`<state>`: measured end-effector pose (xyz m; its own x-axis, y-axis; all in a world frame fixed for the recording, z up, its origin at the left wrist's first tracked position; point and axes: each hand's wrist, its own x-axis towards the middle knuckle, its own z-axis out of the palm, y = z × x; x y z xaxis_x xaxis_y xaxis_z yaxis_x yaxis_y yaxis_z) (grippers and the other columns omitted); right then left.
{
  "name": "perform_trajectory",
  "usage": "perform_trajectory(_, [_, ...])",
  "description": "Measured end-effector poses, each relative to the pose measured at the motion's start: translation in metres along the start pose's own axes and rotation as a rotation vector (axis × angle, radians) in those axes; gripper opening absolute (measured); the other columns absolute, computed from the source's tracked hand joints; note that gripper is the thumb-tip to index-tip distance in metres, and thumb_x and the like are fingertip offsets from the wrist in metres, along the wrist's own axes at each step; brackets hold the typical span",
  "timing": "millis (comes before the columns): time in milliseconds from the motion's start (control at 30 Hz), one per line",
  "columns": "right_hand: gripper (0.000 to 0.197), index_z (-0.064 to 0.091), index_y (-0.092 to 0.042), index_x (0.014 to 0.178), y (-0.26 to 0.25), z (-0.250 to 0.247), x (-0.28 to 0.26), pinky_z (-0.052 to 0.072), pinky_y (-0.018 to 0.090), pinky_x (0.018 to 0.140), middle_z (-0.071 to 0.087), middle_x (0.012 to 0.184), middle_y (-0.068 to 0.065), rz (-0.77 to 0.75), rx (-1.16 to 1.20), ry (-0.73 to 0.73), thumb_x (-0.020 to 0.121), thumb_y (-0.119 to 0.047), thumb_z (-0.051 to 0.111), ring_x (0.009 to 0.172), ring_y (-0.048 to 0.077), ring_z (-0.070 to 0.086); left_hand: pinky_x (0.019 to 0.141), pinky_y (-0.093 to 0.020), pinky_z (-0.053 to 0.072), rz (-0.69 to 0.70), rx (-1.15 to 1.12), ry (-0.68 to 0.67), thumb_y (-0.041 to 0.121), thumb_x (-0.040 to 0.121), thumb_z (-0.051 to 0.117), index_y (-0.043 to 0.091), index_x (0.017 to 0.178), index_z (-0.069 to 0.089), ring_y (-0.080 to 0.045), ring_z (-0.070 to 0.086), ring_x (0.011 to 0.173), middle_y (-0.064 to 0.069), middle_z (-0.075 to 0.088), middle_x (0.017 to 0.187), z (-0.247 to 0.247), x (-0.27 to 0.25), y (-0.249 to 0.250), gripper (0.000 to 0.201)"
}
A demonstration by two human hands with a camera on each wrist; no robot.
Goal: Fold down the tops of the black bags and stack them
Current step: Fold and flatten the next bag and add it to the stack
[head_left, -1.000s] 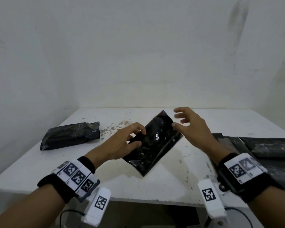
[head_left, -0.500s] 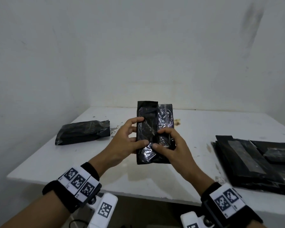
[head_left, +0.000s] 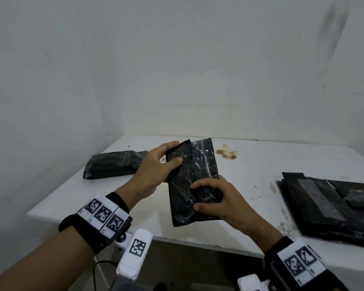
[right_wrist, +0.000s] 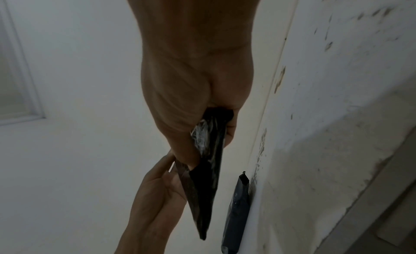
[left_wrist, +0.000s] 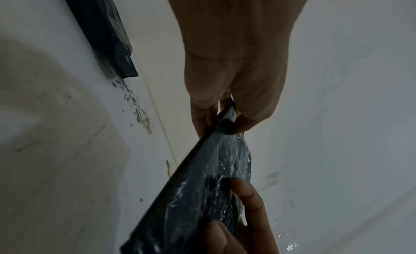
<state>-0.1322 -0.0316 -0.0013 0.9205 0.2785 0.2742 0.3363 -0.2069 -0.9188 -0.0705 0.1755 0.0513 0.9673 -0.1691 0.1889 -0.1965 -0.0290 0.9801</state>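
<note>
Black bag (head_left: 190, 181) is held above a stained white table (head_left: 250, 185) in a white-walled corner, gripped at top by the left hand (head_left: 153, 171) and lower down by the right hand (head_left: 221, 203). Since earlier, it is tilted and lowered.

Stained white table (head_left: 250, 164), white walls (head_left: 177, 70)
</note>
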Motion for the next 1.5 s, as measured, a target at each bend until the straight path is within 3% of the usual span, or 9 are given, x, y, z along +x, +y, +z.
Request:
perform_trajectory(233, [0.054, 0.068, -0.046, 0.114, -0.001, 0.006, -0.013, 0.054, 0.034, 0.098, 0.047, 0.126, -0.007, 0.042, -0.083, -0.066, 0.073, -0.016, 0.088, 0.120, 0.010, 0.054, 0.069, -0.038, 0.062, -0.022, -0.011, -0.004, 0.010, 0.093, 0.070, 0.028, 0.153, 0.040, -0.005, 0.073, 0.091, 0.006, 0.055, 0.141, -0.003, -0.007, -0.003, 0.069])
perform_trajectory(400, [0.059, 0.069, -0.037, 0.116, -0.008, 0.012, -0.020, 0.056, 0.036, 0.095, 0.051, 0.128, 0.000, 0.064, 0.031, -0.046, 0.072, -0.001, 0.086, 0.114, 0.013, 0.061, 0.075, -0.037, 0.061, -0.007, -0.092, -0.073, 0.019, 0.094, 0.069, 0.050, 0.144, 0.038, -0.021, 0.070, 0.109, -0.005, 0.065, 0.129, -0.008, -0.024, 0.000, 0.067])
perform_trajectory(533, [0.062, 0.068, -0.027, 0.120, -0.012, 0.020, -0.020, 0.057, 0.042, 0.094, 0.051, 0.131, 0.009, 0.060, 0.122, -0.111, 0.070, 0.006, 0.084, 0.116, 0.019, 0.062, 0.084, -0.038, 0.060, -0.034, -0.059, -0.182, 0.008, 0.090, 0.071, 0.032, 0.129, 0.057, -0.021, 0.068, 0.110, -0.014, 0.061, 0.132, -0.027, -0.047, -0.004, 0.048])
perform_trajectory(733, [0.067, 0.064, -0.032, 0.124, -0.016, 0.058, -0.017, 0.056, 0.044, 0.097, 0.049, 0.135, 0.011, 0.021, 0.121, -0.158, 0.067, -0.002, 0.083, 0.119, 0.020, 0.060, 0.070, -0.045, 0.062, -0.073, -0.008, -0.187, -0.005, 0.079, 0.078, 0.032, 0.138, 0.052, -0.029, 0.072, 0.106, 0.002, 0.055, 0.139, -0.065, -0.083, -0.010, 0.074])
perform_trajectory(867, [0.074, 0.052, -0.041, 0.134, -0.019, 0.088, -0.021, 0.055, 0.041, 0.097, 0.045, 0.139, -0.003, -0.004, 0.116, -0.157, 0.075, -0.009, 0.083, 0.115, 0.016, 0.063, 0.069, -0.043, 0.062, -0.038, 0.038, -0.102, -0.006, 0.076, 0.080, 0.035, 0.138, 0.051, -0.031, 0.074, 0.100, 0.003, 0.053, 0.139, -0.095, -0.105, -0.014, 0.080])
perform_trajectory(1033, [0.043, 0.045, -0.049, 0.124, -0.003, 0.137, -0.035, 0.052, 0.019, 0.075, 0.054, 0.128, -0.014, 0.118, 0.001, 0.067, 0.092, -0.033, 0.070, 0.090, 0.007, 0.068, 0.069, -0.046, 0.062, -0.039, 0.038, 0.085, 0.002, 0.064, 0.085, 0.035, 0.136, 0.055, -0.031, 0.075, 0.094, 0.001, 0.057, 0.138, -0.150, -0.133, -0.024, 0.085])
perform_trajectory(1167, [0.027, 0.052, -0.040, 0.109, 0.029, 0.178, -0.040, 0.049, 0.014, 0.069, 0.065, 0.101, -0.012, 0.184, -0.052, 0.103, 0.094, -0.023, 0.065, 0.087, -0.002, 0.064, 0.072, -0.055, 0.062, -0.060, 0.059, 0.187, -0.008, 0.072, 0.080, 0.033, 0.140, 0.052, -0.033, 0.075, 0.094, 0.001, 0.058, 0.137, -0.187, -0.154, -0.032, 0.084])
perform_trajectory(1300, [0.021, 0.054, -0.034, 0.101, 0.047, 0.214, -0.034, 0.044, 0.006, 0.068, 0.065, 0.099, -0.015, 0.190, -0.114, 0.139, 0.094, -0.017, 0.063, 0.092, -0.003, 0.062, 0.068, -0.047, 0.063, -0.096, 0.087, 0.172, -0.011, 0.074, 0.079, 0.034, 0.139, 0.053, -0.030, 0.075, 0.091, 0.002, 0.058, 0.136, -0.207, -0.173, -0.041, 0.083])
perform_trajectory(1500, [0.013, 0.057, -0.031, 0.101, 0.059, 0.245, -0.023, 0.048, 0.018, 0.065, 0.065, 0.094, -0.009, 0.226, -0.057, 0.286, 0.095, -0.021, 0.064, 0.079, -0.001, 0.057, 0.068, -0.046, 0.062, -0.157, 0.095, 0.125, -0.011, 0.075, 0.079, 0.035, 0.139, 0.052, -0.031, 0.074, 0.098, 0.005, 0.057, 0.137, -0.219, -0.187, -0.059, 0.084])
